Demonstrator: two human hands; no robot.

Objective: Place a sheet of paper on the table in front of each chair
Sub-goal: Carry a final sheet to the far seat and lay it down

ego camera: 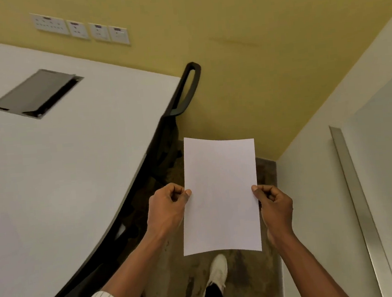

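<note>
A blank white sheet of paper (pixel 220 193) is held flat in the air over the floor, to the right of the table. My left hand (pixel 167 207) pinches its left edge and my right hand (pixel 274 205) pinches its right edge. The white table (pixel 61 160) fills the left of the view, with nothing lying on its top. A black chair (pixel 185 90) is pushed in at the table's far right edge; only its armrest and part of its back show.
A grey cable hatch (pixel 36 93) is set into the tabletop. Wall sockets (pixel 80 28) sit on the yellow wall behind. A white wall with a metal-edged door (pixel 361 205) closes the right side. My white shoe (pixel 219 272) stands on the narrow strip of floor.
</note>
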